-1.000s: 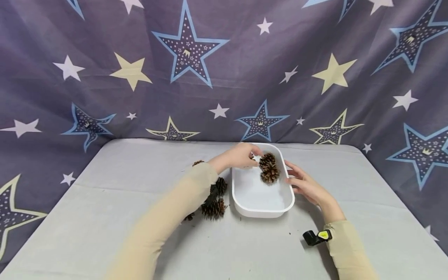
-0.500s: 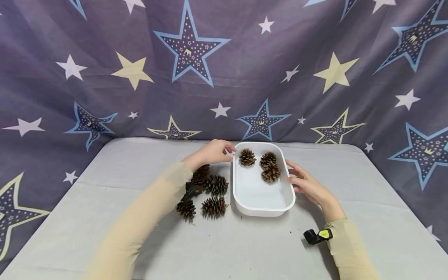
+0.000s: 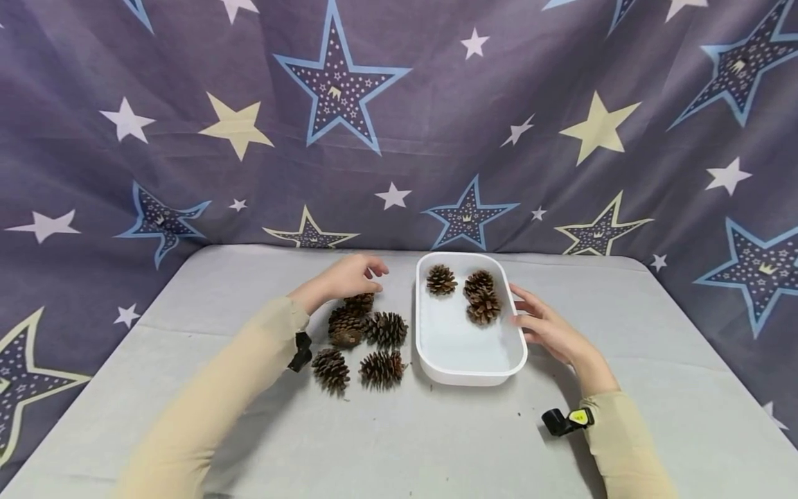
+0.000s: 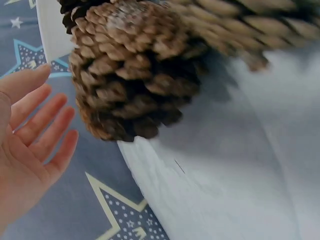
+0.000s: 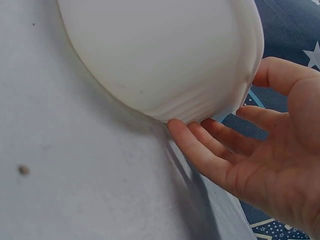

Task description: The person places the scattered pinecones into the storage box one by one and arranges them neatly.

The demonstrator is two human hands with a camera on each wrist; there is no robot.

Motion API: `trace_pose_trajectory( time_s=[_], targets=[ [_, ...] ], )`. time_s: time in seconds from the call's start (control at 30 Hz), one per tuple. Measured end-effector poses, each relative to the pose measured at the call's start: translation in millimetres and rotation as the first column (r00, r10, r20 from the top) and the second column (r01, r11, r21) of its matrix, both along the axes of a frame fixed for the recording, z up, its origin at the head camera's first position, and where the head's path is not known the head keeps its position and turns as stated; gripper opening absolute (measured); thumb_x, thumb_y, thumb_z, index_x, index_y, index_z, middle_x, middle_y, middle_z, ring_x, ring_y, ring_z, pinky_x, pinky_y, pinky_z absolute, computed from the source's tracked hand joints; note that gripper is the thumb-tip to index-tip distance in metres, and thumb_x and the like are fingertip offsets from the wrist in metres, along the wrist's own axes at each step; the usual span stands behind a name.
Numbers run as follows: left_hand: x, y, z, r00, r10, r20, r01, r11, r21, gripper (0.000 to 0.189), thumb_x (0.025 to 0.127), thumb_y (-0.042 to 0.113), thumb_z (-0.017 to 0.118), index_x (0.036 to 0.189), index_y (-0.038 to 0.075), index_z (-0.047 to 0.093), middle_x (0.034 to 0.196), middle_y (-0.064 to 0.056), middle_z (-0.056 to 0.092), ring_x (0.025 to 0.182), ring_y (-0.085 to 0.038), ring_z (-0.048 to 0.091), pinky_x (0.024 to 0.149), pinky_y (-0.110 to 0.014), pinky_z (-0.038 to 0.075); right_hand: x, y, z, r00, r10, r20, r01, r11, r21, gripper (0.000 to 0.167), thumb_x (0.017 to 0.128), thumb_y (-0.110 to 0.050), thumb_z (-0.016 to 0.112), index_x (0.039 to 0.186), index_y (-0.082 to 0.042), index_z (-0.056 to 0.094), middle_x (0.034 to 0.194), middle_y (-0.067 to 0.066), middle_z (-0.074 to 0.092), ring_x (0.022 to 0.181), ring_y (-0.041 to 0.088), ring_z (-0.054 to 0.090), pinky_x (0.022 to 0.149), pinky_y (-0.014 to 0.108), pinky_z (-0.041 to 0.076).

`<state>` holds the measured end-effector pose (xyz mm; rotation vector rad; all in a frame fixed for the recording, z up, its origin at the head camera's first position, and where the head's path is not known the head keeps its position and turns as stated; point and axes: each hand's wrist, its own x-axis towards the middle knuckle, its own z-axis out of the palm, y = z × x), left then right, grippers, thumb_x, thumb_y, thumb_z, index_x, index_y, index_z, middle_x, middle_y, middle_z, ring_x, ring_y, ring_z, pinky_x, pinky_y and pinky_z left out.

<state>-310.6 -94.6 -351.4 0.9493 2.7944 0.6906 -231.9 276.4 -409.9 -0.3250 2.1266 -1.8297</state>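
My left hand (image 3: 349, 276) is just above the farthest pine cone (image 3: 359, 303) of a loose group left of the white container (image 3: 470, 378). In the left wrist view its fingers are spread and hold nothing, beside a large brown pine cone (image 4: 135, 70). My right hand (image 3: 555, 333) is at the container's right side. The right wrist view shows its fingertips (image 5: 180, 131) resting against the outer wall of the white container (image 5: 160, 60), without curling round it. Inside lie three pine cones, one alone at the far left (image 3: 440, 280) and two together at the right (image 3: 483, 306).
Several more pine cones lie left of the container, among them a near left one (image 3: 331, 371) and one near its wall (image 3: 382, 370). A grey cloth covers the table (image 3: 436, 443). A star-patterned curtain (image 3: 399, 125) hangs behind it.
The left hand let go of a pine cone at the container's far left, then moved left out over the rim to the group on the table. The right hand stayed at the container.
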Motion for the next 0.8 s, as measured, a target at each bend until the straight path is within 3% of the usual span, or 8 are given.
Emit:
trace_pose_trajectory(
  time_s=[0.53,0.8],
  targets=[
    [15.7,-27.2,-1.8,0.996,0.007,-0.088,-0.009,0.999,-0.031,0.032,0.079,0.014,0.065,0.109,0.003,0.062,0.106,-0.011,0.064,0.096,-0.024,0.059,0.087,-0.041,0.046,-1.0,0,-1.4,1.0,-0.007,0.002,0.007,1.0,-0.015,0.069,0.09,-0.009,0.049,0.147,-0.01,0.008,0.138,0.029,0.024,0.1,0.011,0.055,0.08,0.028,0.052],
    [20.9,-30.6,-6.1,0.997,0.014,-0.077,-0.019,0.997,-0.07,0.029,0.083,0.019,0.062,0.109,0.005,0.064,0.11,-0.009,0.064,0.103,-0.027,0.057,0.094,-0.044,0.042,-0.7,-1,-0.9,1.0,-0.008,0.001,0.008,1.0,-0.003,0.07,0.09,-0.01,0.05,0.147,-0.01,0.009,0.138,0.029,0.024,0.101,0.014,0.054,0.08,0.028,0.052]
  ],
)
